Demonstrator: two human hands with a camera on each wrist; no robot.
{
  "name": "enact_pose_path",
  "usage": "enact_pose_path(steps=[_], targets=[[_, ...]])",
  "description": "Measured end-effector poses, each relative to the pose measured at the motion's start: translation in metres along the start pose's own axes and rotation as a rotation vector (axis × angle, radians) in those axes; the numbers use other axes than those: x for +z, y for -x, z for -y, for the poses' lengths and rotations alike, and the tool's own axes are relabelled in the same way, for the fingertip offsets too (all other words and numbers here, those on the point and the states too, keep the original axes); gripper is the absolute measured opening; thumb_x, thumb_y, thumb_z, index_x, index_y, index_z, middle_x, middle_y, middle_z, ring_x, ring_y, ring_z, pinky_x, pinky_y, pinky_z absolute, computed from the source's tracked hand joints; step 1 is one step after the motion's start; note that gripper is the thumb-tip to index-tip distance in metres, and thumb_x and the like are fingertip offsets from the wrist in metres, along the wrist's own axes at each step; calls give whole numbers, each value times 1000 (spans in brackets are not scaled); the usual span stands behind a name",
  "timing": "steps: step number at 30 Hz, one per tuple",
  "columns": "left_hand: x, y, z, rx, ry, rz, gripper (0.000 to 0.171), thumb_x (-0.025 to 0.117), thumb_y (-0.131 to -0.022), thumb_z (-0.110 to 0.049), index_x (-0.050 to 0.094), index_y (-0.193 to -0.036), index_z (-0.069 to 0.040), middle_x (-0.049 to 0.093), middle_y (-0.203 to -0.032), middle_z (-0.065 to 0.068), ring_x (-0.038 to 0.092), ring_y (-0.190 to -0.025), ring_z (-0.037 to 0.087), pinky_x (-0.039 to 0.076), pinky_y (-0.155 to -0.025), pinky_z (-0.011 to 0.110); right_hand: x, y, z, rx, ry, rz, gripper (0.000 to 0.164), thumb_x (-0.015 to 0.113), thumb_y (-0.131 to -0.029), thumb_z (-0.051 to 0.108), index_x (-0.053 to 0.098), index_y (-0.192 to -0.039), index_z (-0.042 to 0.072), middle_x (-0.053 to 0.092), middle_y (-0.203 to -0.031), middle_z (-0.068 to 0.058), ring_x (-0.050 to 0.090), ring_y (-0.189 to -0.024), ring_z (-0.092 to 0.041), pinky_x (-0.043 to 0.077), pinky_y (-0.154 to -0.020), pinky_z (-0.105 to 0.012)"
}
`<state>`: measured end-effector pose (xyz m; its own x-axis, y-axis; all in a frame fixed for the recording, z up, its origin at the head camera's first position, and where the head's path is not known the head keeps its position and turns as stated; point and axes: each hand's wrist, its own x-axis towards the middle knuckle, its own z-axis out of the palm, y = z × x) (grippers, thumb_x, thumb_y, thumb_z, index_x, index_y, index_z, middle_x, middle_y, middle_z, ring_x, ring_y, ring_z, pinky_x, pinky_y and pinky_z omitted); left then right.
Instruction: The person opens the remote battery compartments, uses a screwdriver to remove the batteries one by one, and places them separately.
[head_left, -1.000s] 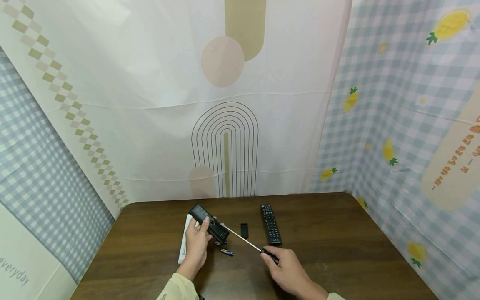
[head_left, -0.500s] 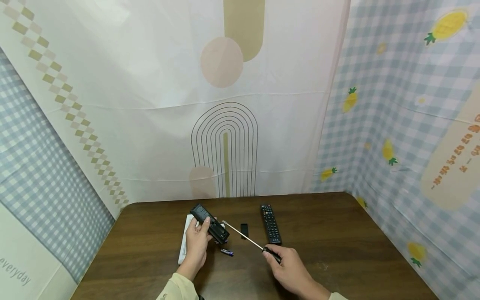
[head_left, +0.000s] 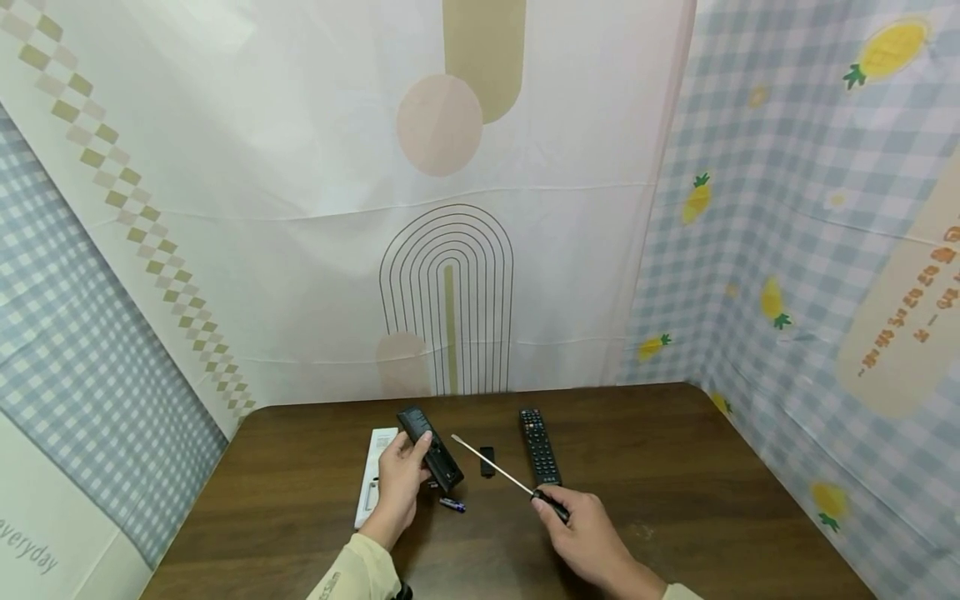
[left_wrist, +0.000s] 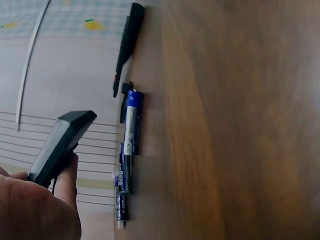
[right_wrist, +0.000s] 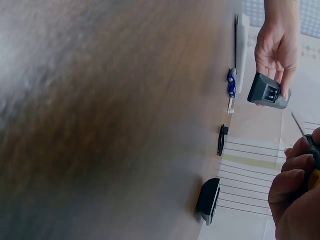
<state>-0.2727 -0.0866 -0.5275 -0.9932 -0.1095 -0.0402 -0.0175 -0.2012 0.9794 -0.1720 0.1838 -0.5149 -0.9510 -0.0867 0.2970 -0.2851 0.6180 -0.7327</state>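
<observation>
My left hand [head_left: 400, 482] grips a black remote control [head_left: 442, 467], thumb across its face, tilted above the table. A recess with small metal contacts shows at its end in the right wrist view [right_wrist: 271, 94]. In my right hand [head_left: 588, 533] is a screwdriver [head_left: 495, 467], its long thin shaft pointing up and left. The tip stands a little right of the held remote, apart from it. Blue batteries [left_wrist: 132, 125] lie on the table below the left hand; in the head view one battery [head_left: 452, 505] shows plainly.
A small black cover piece [head_left: 487, 462] lies mid-table behind the screwdriver shaft. Right of it lies a second black remote control [head_left: 540, 446]. A flat white object [head_left: 367, 504] rests left of my left hand. Fabric curtains [head_left: 315, 292] stand behind the wooden table [head_left: 697, 500].
The screwdriver tip has drawn away from the held remote, with the right hand shifting slightly right. My left hand has turned the remote more upright and moved it a little right.
</observation>
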Motion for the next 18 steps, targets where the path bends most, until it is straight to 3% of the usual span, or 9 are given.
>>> enact_pose_path(steps=[8,18], targets=[[10,-13,3,-5,-172,-5,38,68,-106,-26,66,-129,4,77,-114,23,76,-87,17,64,-71,30,-7,1,-1,32,17,-27,25,74,-102,24,80,-120,9,82,-107,-1,66,-86,-1,59,-78,-23],[29,-26,1,-31,-474,125,37,71,-102,-13,64,-130,10,77,-110,22,70,-83,17,60,-71,32,-15,4,0,10,6,-51,22,75,-100,21,80,-118,8,82,-105,0,65,-84,-1,59,-78,-23]])
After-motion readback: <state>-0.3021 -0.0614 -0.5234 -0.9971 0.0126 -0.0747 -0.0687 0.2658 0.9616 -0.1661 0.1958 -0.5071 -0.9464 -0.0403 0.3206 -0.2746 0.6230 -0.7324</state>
